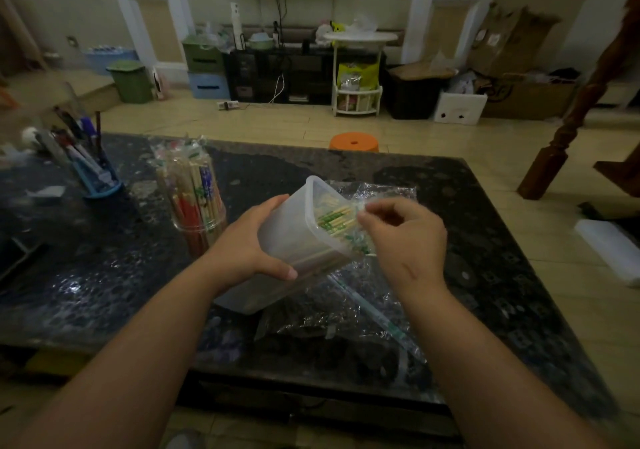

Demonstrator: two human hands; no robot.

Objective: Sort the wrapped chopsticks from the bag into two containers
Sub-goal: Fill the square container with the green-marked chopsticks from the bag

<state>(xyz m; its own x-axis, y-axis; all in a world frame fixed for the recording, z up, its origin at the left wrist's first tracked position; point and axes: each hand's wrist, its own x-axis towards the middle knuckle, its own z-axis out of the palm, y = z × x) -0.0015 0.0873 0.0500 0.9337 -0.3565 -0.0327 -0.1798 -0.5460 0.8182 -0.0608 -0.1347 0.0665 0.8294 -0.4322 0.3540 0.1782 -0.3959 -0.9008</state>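
My left hand (254, 241) grips a translucent plastic container (298, 237), tilted with its mouth toward the right. Green-printed wrapped chopsticks (334, 220) stick out of its mouth. My right hand (405, 237) pinches the ends of these chopsticks at the container's opening. Under both hands lies a crumpled clear plastic bag (349, 310) on the dark table. One green-printed wrapped pair (375, 313) lies on the bag. To the left stands a clear round jar (197, 199) packed with red, blue and green wrapped chopsticks, upright.
A blue pen holder (95, 175) with pens stands at the table's left. The dark stone table (104, 258) ends close in front of me. An orange stool (353, 142) sits beyond the far edge. A wooden post (554, 144) stands on the right.
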